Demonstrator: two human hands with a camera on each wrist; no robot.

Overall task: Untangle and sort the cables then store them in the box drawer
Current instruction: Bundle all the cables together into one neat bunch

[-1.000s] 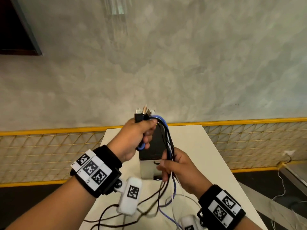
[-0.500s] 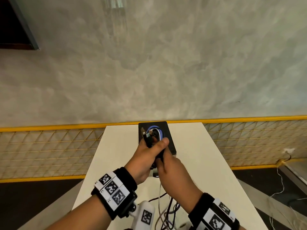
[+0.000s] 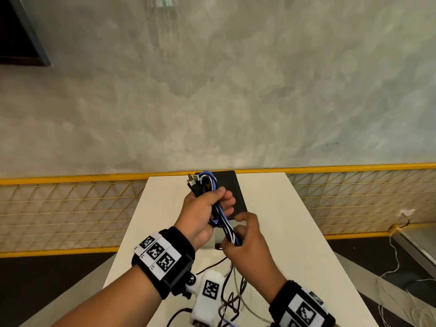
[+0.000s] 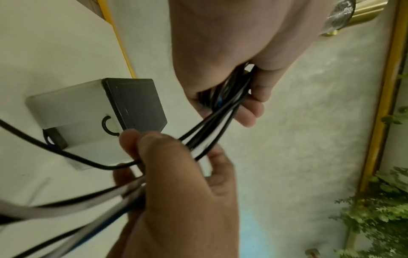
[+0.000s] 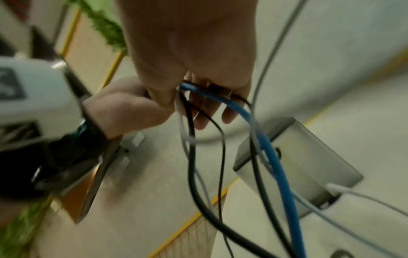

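Two hands: both were up over the table [image 3: 295, 232], close together, and both held the same bunch of cables [image 3: 220, 214].
Left hand [image 3: 203, 213]: its fingers [image 4: 249, 111] were curled tight around the upper part of the bunch, and the plug ends [image 3: 192, 181] stuck out above the fist.
Right hand [image 3: 246, 244]: it was just below the left hand, and its thumb and fingers [image 4: 132, 139] pinched the same bunch lower down.
Cables: black, white and blue ones ran side by side from one hand to the other. Below the right hand they hung loose and lay in a messy pile [image 3: 232, 300] on the near end of the table.
Blue cable [image 5: 276, 165]: it came out of the right hand and dropped down past the box.
Box [image 4: 88, 111]: it was white with a dark lid [image 3: 232, 192] on top and stood on the table near the far edge, just behind the hands. A small black handle [image 4: 108, 125] showed on its front.
White cable [image 5: 362, 197]: a thin one lay on the table beside the box.
Table: it was pale and long, with a yellow fence [image 3: 70, 208] and a grey wall [image 3: 236, 90] behind it.
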